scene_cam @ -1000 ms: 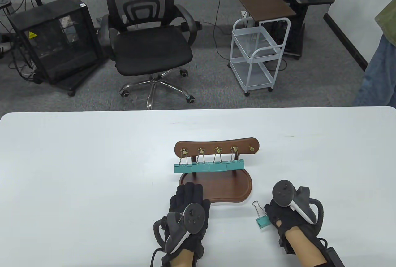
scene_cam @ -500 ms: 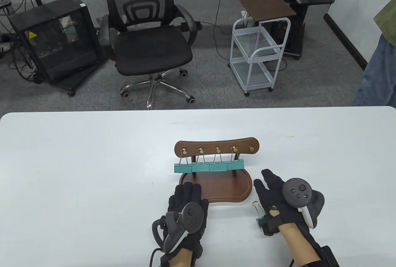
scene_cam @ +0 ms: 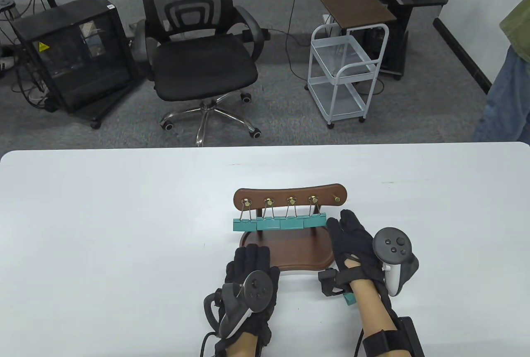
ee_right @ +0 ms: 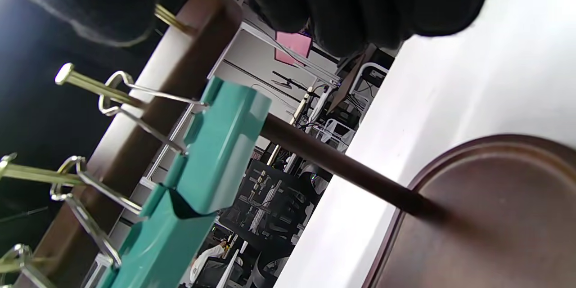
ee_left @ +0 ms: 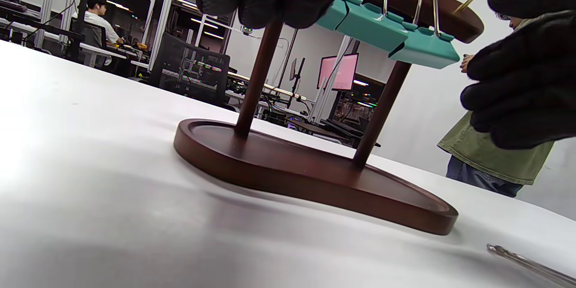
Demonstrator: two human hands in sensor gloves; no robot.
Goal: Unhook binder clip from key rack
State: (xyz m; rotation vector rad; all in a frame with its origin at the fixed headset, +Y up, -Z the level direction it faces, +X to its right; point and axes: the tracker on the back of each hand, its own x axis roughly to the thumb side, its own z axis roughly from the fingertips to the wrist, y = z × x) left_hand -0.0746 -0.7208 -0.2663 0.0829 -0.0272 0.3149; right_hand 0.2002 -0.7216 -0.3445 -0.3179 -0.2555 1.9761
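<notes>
four binder clips [scene_cam: 280, 223] hang on the key rack [scene_cam: 290, 197]; left hand [scene_cam: 250, 274] before its base; right hand [scene_cam: 352, 241] beside the rightmost clip

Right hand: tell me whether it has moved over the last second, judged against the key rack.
Yes. The right hand has moved from beside the loose binder clip up toward the key rack, its fingertips now beside the rightmost hanging clip.

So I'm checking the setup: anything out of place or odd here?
Only one teal binder clip lies loose on the table, partly under the right hand's wrist; four clips hang on the key rack.
</notes>
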